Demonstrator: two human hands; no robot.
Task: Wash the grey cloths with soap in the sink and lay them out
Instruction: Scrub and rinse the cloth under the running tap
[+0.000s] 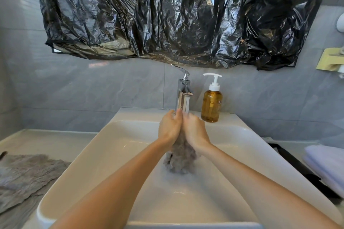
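While water runs from the chrome tap (183, 89) straight down onto them, the left hand (170, 128) and the right hand (194, 130) are pressed together over the white sink (78, 163). The left fingers (176, 115) and the right fingers (186, 117) curve in toward each other until their tips meet under the stream. Between the two palms they grip a wet grey cloth (179, 160), bunched tight. None of it shows above the fingers, and its loose crumpled end hangs below the wrists, down toward the bottom of the basin. Whether that end touches the basin I cannot tell. Just beyond the fingertips rises the tap body, its lever tilted up and to the left. Just to the right of the right fingers, and a little behind them, an amber pump bottle of soap (211, 102) with a white pump head stands upright on the back ledge of the sink. Well to the left of the left fingers, and nearer the person, a second grey cloth (28, 173) lies spread flat and wrinkled on the pale table (46, 141) beside the basin. Well to the right of the right fingers sits a folded pale towel (327, 163), partly on a black strip-shaped thing (294, 161). High above the fingers, crinkled black plastic sheeting (176, 15) hangs across the grey tiled wall.
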